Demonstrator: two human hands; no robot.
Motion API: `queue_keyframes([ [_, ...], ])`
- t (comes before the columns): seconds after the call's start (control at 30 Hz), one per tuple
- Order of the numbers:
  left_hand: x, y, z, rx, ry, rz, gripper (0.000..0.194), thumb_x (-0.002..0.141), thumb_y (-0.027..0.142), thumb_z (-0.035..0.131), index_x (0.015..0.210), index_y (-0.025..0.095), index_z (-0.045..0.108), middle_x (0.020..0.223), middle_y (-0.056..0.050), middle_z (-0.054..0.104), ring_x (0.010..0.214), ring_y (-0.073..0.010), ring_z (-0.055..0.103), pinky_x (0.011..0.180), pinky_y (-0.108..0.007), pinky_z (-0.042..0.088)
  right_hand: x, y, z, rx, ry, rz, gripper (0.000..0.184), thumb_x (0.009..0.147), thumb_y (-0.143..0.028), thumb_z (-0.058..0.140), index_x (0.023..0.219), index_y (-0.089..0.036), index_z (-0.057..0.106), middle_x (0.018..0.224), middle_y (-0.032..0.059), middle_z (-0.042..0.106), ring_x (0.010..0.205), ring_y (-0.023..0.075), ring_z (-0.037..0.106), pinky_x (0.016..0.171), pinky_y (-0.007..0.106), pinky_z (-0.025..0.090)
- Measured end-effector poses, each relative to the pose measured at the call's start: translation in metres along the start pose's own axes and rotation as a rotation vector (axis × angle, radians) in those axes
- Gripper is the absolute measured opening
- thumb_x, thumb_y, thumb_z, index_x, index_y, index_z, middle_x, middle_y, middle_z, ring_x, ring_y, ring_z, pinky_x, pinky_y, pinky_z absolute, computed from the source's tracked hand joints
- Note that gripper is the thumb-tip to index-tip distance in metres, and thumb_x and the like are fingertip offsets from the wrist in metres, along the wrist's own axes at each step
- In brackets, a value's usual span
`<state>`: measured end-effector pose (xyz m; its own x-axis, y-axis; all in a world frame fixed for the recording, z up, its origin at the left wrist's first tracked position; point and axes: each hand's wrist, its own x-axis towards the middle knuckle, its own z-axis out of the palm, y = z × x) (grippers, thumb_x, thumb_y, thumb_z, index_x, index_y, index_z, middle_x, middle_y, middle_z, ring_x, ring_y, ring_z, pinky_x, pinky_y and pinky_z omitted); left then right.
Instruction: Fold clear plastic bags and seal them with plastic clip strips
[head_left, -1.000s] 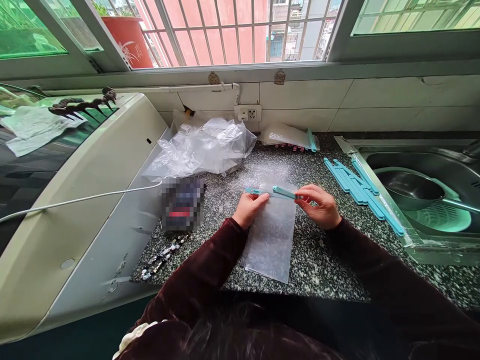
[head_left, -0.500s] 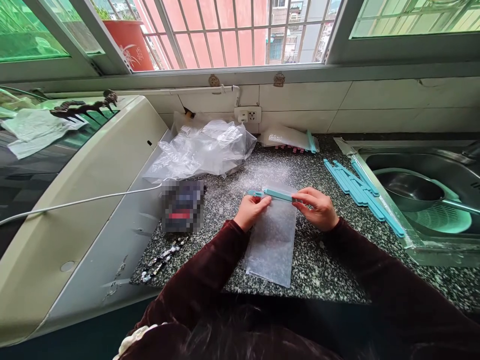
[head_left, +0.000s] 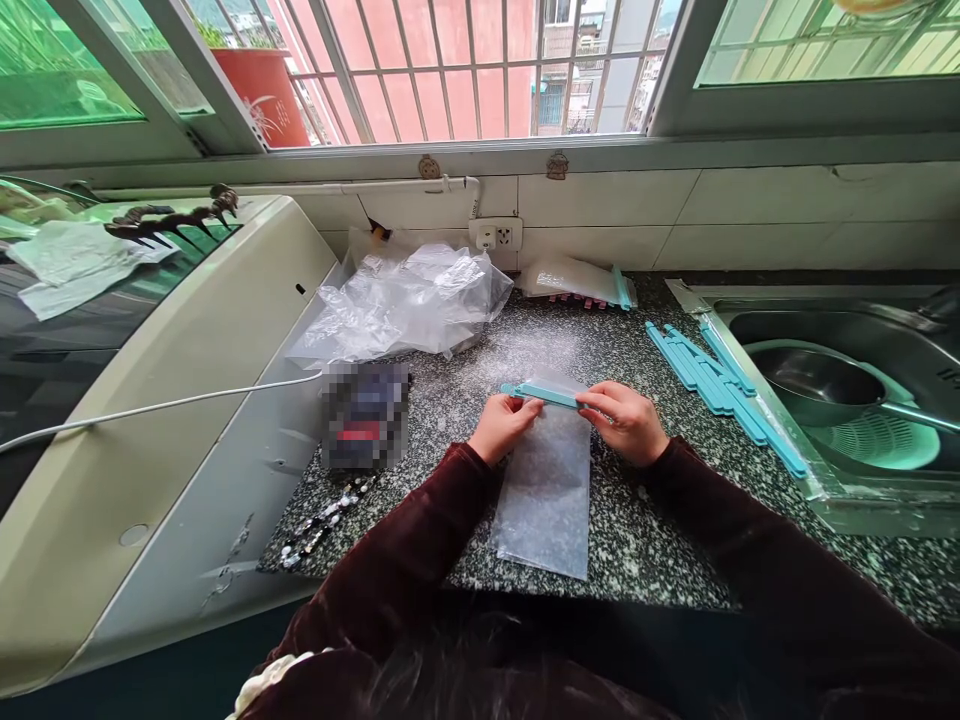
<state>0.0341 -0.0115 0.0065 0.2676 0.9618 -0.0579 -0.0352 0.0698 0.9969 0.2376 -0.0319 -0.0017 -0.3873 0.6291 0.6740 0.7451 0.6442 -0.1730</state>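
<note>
A blue bag sealing clip (head_left: 551, 395) lies across the upper part of a clear plastic bag (head_left: 544, 500). My left hand (head_left: 504, 425) pinches the clip's left end, thumb on top. The clip's right end is between the thumb and fingers of my right hand (head_left: 626, 420). Below the clip the flat bag hangs down over the speckled counter, and a short strip of it shows above the clip. To the right, several more blue sealing clips (head_left: 720, 385) lie in a loose pile beside the sink.
A crumpled heap of clear plastic bags (head_left: 420, 300) lies at the back left, near a blurred dark object (head_left: 366, 412) with a white cable (head_left: 157, 405). A filled bag (head_left: 574, 280) rests by the wall. The sink (head_left: 765, 320) holds a pan (head_left: 817, 375).
The clip's long upper strip now lies along its full length, with no gap near the left end. My right hand has shifted slightly left.
</note>
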Motion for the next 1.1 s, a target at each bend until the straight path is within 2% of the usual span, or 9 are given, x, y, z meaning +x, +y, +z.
queue_keyframes([
  [0.23, 0.002, -0.005, 0.000, 0.008, -0.003, 0.001, 0.024, 0.058, 0.034, 0.066, 0.053, 0.012, 0.057, 0.052, 0.001, 0.052, 0.052, -0.0083, 0.041, 0.051, -0.021, 0.030, 0.000, -0.002, 0.000, -0.102, -0.017, -0.052, 0.015, 0.084, -0.019, 0.052, 0.092, -0.019, 0.065, 0.079, 0.0054, 0.065, 0.071, 0.0141, 0.059, 0.062, 0.023, 0.048],
  [0.4, 0.004, -0.003, -0.001, -0.033, 0.012, 0.073, 0.021, 0.056, 0.032, 0.065, 0.061, 0.013, 0.057, 0.060, 0.001, 0.057, 0.062, -0.0119, 0.049, 0.063, -0.024, 0.038, 0.000, -0.002, 0.000, -0.167, -0.022, -0.071, 0.016, 0.085, -0.020, 0.050, 0.092, -0.019, 0.065, 0.079, 0.0057, 0.065, 0.072, 0.0142, 0.058, 0.062, 0.023, 0.046],
  [0.53, 0.003, 0.002, -0.004, -0.042, 0.027, 0.104, 0.025, 0.055, 0.034, 0.068, 0.067, 0.015, 0.057, 0.067, 0.000, 0.060, 0.069, -0.0142, 0.053, 0.069, -0.026, 0.041, 0.000, -0.001, -0.002, -0.223, -0.038, -0.065, 0.018, 0.086, -0.021, 0.049, 0.093, -0.020, 0.066, 0.080, 0.0053, 0.066, 0.073, 0.0141, 0.058, 0.063, 0.023, 0.044],
  [0.63, 0.002, 0.005, -0.005, -0.015, 0.034, 0.109, 0.030, 0.057, 0.039, 0.069, 0.069, 0.015, 0.056, 0.066, 0.001, 0.058, 0.067, -0.0126, 0.051, 0.067, -0.025, 0.040, 0.000, -0.001, -0.003, -0.242, -0.049, -0.059, 0.019, 0.086, -0.020, 0.049, 0.093, -0.019, 0.066, 0.080, 0.0055, 0.066, 0.073, 0.0140, 0.058, 0.063, 0.023, 0.043],
  [0.8, 0.001, 0.006, -0.006, 0.074, 0.097, 0.131, 0.035, 0.064, 0.048, 0.064, 0.059, 0.016, 0.049, 0.050, 0.006, 0.042, 0.051, -0.0075, 0.038, 0.053, -0.022, 0.032, 0.001, -0.004, -0.004, -0.254, -0.083, -0.030, 0.020, 0.086, -0.020, 0.048, 0.093, -0.021, 0.067, 0.080, 0.0053, 0.066, 0.072, 0.0139, 0.057, 0.061, 0.023, 0.041],
  [0.87, 0.002, 0.005, -0.006, 0.072, 0.111, 0.132, 0.037, 0.063, 0.050, 0.063, 0.059, 0.016, 0.049, 0.049, 0.006, 0.040, 0.049, -0.0071, 0.036, 0.051, -0.022, 0.030, 0.001, -0.005, -0.005, -0.241, -0.096, -0.028, 0.020, 0.086, -0.021, 0.048, 0.092, -0.021, 0.067, 0.079, 0.0052, 0.065, 0.070, 0.0141, 0.056, 0.061, 0.024, 0.040],
  [0.97, 0.003, 0.005, -0.008, 0.055, 0.087, 0.122, 0.038, 0.062, 0.052, 0.064, 0.062, 0.015, 0.052, 0.051, 0.006, 0.041, 0.049, -0.0072, 0.036, 0.049, -0.022, 0.029, 0.002, -0.004, -0.007, -0.173, -0.057, 0.054, 0.021, 0.083, -0.033, 0.055, 0.095, -0.020, 0.066, 0.085, 0.0073, 0.066, 0.079, 0.0185, 0.058, 0.072, 0.030, 0.043],
  [1.03, 0.003, 0.006, -0.009, 0.067, 0.027, 0.118, 0.038, 0.061, 0.051, 0.065, 0.063, 0.015, 0.053, 0.052, 0.005, 0.041, 0.050, -0.0073, 0.036, 0.050, -0.022, 0.029, 0.003, -0.003, -0.009, -0.058, -0.002, 0.190, 0.038, 0.076, -0.045, 0.060, 0.103, -0.019, 0.063, 0.096, 0.0103, 0.065, 0.089, 0.0230, 0.058, 0.081, 0.037, 0.043],
  [1.1, 0.002, 0.007, -0.010, 0.096, -0.052, 0.122, 0.037, 0.061, 0.049, 0.066, 0.065, 0.014, 0.055, 0.054, 0.005, 0.043, 0.052, -0.0074, 0.037, 0.050, -0.022, 0.029, 0.005, -0.001, -0.010, 0.143, -0.044, 0.344, 0.051, 0.073, -0.052, 0.060, 0.109, -0.017, 0.059, 0.102, 0.0116, 0.063, 0.092, 0.0241, 0.058, 0.083, 0.039, 0.045],
])
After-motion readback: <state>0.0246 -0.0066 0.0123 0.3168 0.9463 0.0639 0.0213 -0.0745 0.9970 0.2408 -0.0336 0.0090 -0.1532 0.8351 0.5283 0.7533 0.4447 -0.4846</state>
